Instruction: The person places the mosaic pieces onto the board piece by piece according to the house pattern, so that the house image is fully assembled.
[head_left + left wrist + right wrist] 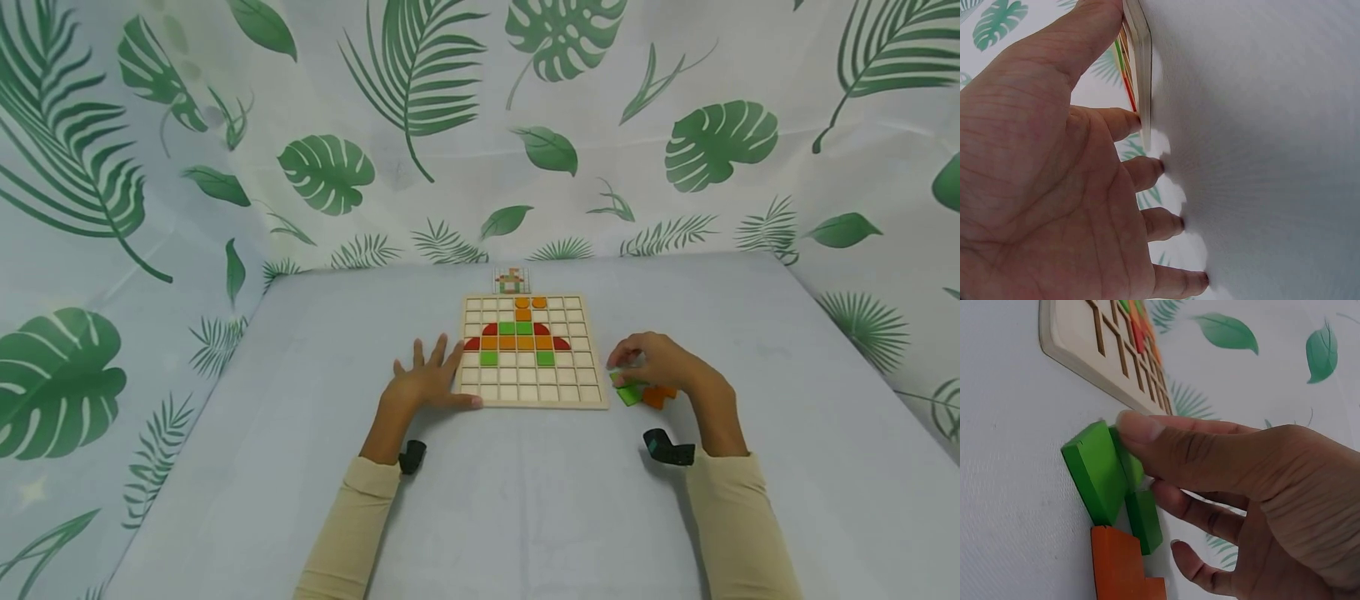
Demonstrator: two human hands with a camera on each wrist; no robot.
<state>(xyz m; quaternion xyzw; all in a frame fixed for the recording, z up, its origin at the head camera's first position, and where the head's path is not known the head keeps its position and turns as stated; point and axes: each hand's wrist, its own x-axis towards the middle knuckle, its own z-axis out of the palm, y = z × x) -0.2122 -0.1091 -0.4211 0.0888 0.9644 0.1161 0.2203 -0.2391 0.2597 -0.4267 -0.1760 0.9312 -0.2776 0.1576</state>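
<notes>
A wooden grid board lies on the table with green, orange and red tiles set in its squares. Along its left edge my left hand is spread, thumb and index finger against the frame and the other fingertips down on the cloth. Just right of the board, my right hand pinches a green tile between thumb and fingers; the far fingertips are partly hidden. Beside that tile lie another green tile, a smaller-looking green piece and some orange tiles.
A small picture card with a coloured tile pattern lies beyond the board's far edge. Leaf-printed cloth hangs behind and at the sides of the table. A black strap device sits at the right wrist.
</notes>
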